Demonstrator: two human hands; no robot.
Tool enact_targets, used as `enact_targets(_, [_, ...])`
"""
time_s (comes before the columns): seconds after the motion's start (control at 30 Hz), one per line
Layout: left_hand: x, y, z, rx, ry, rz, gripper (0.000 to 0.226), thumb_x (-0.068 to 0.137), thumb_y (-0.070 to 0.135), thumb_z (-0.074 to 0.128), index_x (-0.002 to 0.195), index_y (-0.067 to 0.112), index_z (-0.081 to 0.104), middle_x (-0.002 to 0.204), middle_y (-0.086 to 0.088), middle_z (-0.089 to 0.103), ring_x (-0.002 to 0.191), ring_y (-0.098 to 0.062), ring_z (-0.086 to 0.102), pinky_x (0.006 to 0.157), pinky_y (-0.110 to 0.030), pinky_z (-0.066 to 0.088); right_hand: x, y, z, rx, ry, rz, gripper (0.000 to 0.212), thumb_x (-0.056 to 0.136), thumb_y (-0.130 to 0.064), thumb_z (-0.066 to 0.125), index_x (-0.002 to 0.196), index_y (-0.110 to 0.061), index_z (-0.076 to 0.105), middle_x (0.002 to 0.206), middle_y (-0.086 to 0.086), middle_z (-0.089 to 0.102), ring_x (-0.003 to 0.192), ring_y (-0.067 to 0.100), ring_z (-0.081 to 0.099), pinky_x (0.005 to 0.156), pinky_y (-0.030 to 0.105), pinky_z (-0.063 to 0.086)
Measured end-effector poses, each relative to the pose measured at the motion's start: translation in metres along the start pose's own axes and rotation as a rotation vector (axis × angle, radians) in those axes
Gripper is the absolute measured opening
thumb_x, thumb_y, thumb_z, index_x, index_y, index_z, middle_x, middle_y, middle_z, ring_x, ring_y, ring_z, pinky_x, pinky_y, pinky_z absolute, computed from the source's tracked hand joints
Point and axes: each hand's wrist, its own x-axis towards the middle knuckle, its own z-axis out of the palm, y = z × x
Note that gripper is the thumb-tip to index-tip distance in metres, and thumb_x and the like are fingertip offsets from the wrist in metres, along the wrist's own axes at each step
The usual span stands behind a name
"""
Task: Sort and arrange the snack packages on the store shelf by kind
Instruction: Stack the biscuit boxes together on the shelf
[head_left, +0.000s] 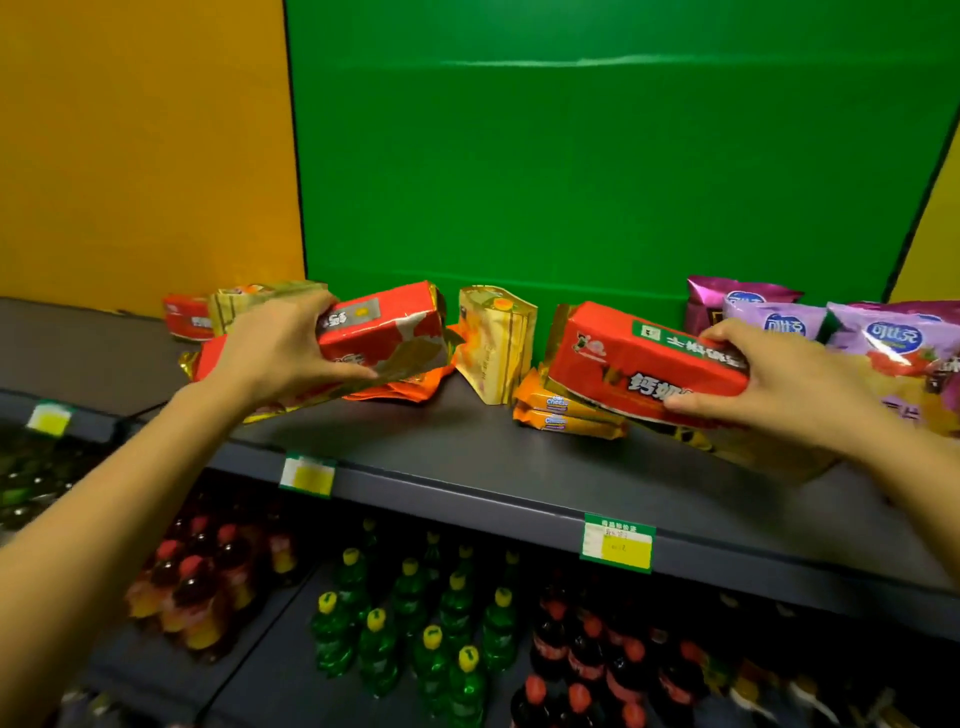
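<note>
My left hand (278, 351) grips a red biscuit package (387, 325), lifted above a pile of red, gold and orange packs at the shelf's left. My right hand (779, 382) grips a second red biscuit package (641, 364), tilted over two stacked orange cheese packs (563, 413). A gold pouch (496, 343) stands upright between the two red packages. Another red pack (187, 317) lies at the far left. Purple chip bags (893, 343) stand at the right, behind my right hand.
The grey shelf (467, 452) carries yellow-and-green price tags (617, 543) on its front edge. Below it stand green bottles (431, 613) and red-capped dark bottles (587, 654). A green back panel (597, 156) rises behind the snacks.
</note>
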Motion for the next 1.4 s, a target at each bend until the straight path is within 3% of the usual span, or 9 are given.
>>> enact_targets(0.1, [-0.019, -0.020, -0.015, 0.053, 0.016, 0.027, 0.091, 0.055, 0.062, 0.074, 0.132, 0.021, 0.048, 0.128, -0.006, 0.062, 0.108, -0.027, 0.062, 0.079, -0.038, 0.050, 0.011, -0.033, 0.006, 0.032, 0.001, -0.038, 0.083, 0.053, -0.079, 0.049, 0.119, -0.028, 0.049, 0.118, 0.001, 0.064, 0.102, 0.025, 0.061, 0.077, 0.031, 0.045])
enact_targets(0.23, [-0.041, -0.068, -0.031, 0.149, 0.012, -0.001, 0.076, 0.055, 0.059, 0.077, 0.116, 0.018, 0.056, 0.109, -0.008, 0.069, 0.093, -0.030, 0.065, 0.065, -0.029, 0.038, 0.028, -0.083, 0.015, 0.086, 0.005, -0.095, 0.092, 0.042, -0.088, 0.038, 0.115, -0.034, 0.049, 0.116, -0.001, 0.065, 0.103, 0.026, 0.062, 0.085, 0.040, 0.050])
enact_targets(0.43, [-0.060, -0.152, -0.059, 0.197, 0.002, -0.018, 0.071, 0.054, 0.060, 0.077, 0.108, 0.017, 0.058, 0.102, -0.005, 0.069, 0.088, -0.028, 0.065, 0.060, -0.028, 0.036, 0.056, -0.169, 0.025, 0.125, 0.015, -0.107, 0.073, 0.058, -0.073, 0.060, 0.118, -0.033, 0.050, 0.120, 0.001, 0.064, 0.106, 0.028, 0.060, 0.084, 0.037, 0.046])
enact_targets(0.77, [-0.070, -0.284, -0.076, 0.206, -0.061, 0.013, 0.084, 0.051, 0.069, 0.069, 0.117, 0.018, 0.056, 0.105, -0.004, 0.068, 0.093, -0.025, 0.064, 0.070, -0.034, 0.048, 0.098, -0.318, 0.037, 0.223, 0.073, -0.132, 0.072, 0.058, -0.073, 0.061, 0.117, -0.033, 0.052, 0.118, 0.002, 0.064, 0.106, 0.028, 0.059, 0.087, 0.039, 0.045])
enact_targets(0.9, [-0.062, -0.321, -0.075, 0.176, -0.077, 0.039, 0.079, 0.056, 0.058, 0.076, 0.117, 0.012, 0.055, 0.108, -0.008, 0.067, 0.096, -0.028, 0.063, 0.073, -0.036, 0.048, 0.122, -0.365, 0.032, 0.276, 0.107, -0.160, 0.070, 0.058, -0.073, 0.062, 0.114, -0.032, 0.054, 0.117, 0.001, 0.065, 0.106, 0.027, 0.059, 0.088, 0.040, 0.047])
enact_targets(1.13, [-0.021, -0.374, -0.053, 0.174, -0.077, 0.106, 0.083, 0.054, 0.064, 0.073, 0.113, 0.009, 0.056, 0.104, -0.011, 0.067, 0.091, -0.029, 0.063, 0.072, -0.041, 0.052, 0.174, -0.428, 0.037, 0.337, 0.195, -0.236, 0.074, 0.059, -0.071, 0.062, 0.118, -0.028, 0.054, 0.118, 0.002, 0.063, 0.105, 0.025, 0.059, 0.090, 0.043, 0.048])
enact_targets(1.27, [0.009, -0.393, -0.026, 0.173, -0.079, 0.147, 0.085, 0.052, 0.068, 0.070, 0.113, 0.011, 0.057, 0.103, -0.010, 0.068, 0.089, -0.028, 0.063, 0.069, -0.035, 0.048, 0.209, -0.453, 0.048, 0.356, 0.258, -0.251, 0.073, 0.060, -0.070, 0.064, 0.118, -0.027, 0.054, 0.117, 0.001, 0.063, 0.105, 0.025, 0.059, 0.091, 0.042, 0.047])
enact_targets(1.4, [0.036, -0.406, 0.002, 0.162, -0.110, 0.182, 0.085, 0.056, 0.063, 0.073, 0.120, 0.012, 0.053, 0.112, -0.009, 0.066, 0.099, -0.028, 0.062, 0.075, -0.034, 0.045, 0.241, -0.472, 0.057, 0.408, 0.336, -0.236, 0.074, 0.061, -0.070, 0.063, 0.118, -0.024, 0.054, 0.117, 0.001, 0.063, 0.106, 0.023, 0.058, 0.091, 0.043, 0.047])
